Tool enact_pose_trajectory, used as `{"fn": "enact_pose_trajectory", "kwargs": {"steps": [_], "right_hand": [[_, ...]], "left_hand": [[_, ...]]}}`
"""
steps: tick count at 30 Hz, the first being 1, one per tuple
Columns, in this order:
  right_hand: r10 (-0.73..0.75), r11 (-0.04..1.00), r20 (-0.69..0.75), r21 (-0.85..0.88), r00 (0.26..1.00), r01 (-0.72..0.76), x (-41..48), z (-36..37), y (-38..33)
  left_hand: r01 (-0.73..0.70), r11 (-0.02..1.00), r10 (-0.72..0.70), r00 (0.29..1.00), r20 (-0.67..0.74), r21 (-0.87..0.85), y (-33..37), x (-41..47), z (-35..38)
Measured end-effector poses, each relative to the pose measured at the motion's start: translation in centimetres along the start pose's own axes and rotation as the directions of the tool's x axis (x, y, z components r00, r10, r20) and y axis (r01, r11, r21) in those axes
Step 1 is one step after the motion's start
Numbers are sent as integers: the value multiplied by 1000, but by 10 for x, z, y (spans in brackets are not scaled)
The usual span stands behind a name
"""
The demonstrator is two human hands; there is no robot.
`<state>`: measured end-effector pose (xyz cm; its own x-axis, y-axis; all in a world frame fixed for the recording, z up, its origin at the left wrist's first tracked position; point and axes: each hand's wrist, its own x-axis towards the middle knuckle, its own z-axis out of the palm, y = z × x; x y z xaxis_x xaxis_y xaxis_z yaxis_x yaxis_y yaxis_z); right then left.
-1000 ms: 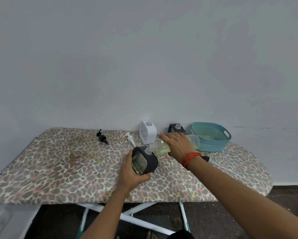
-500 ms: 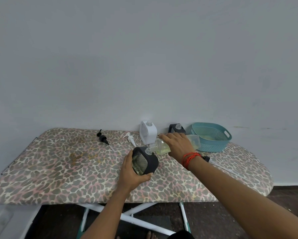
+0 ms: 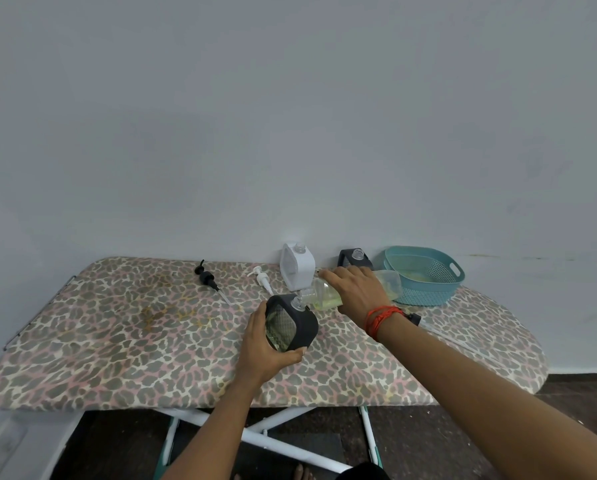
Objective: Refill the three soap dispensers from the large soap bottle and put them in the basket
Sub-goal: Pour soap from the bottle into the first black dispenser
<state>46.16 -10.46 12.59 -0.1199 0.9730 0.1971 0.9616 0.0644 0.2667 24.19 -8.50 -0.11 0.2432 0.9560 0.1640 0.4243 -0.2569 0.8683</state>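
My left hand (image 3: 262,351) grips a dark grey soap dispenser (image 3: 292,323), tilted, with its open neck up. My right hand (image 3: 357,292) holds the large clear soap bottle (image 3: 324,294) on its side, its mouth touching the dispenser's neck; yellowish soap lies inside. A white dispenser (image 3: 297,271) and a second dark dispenser (image 3: 354,258) stand uncapped by the wall. The teal basket (image 3: 425,275) sits at the right.
A black pump head (image 3: 207,276) and a white pump head (image 3: 263,277) lie on the leopard-print ironing board (image 3: 117,323). Another black pump (image 3: 415,319) lies behind my right wrist. The wall is close behind the board.
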Motion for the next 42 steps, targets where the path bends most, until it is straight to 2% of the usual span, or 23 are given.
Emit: {"fn": "enact_pose_trajectory", "kwargs": {"steps": [42], "right_hand": [[2,1000,-2,-14,1000,-2,1,2,0]], "left_hand": [[2,1000,-2,1000,-8,-17,0,-1,1]]}}
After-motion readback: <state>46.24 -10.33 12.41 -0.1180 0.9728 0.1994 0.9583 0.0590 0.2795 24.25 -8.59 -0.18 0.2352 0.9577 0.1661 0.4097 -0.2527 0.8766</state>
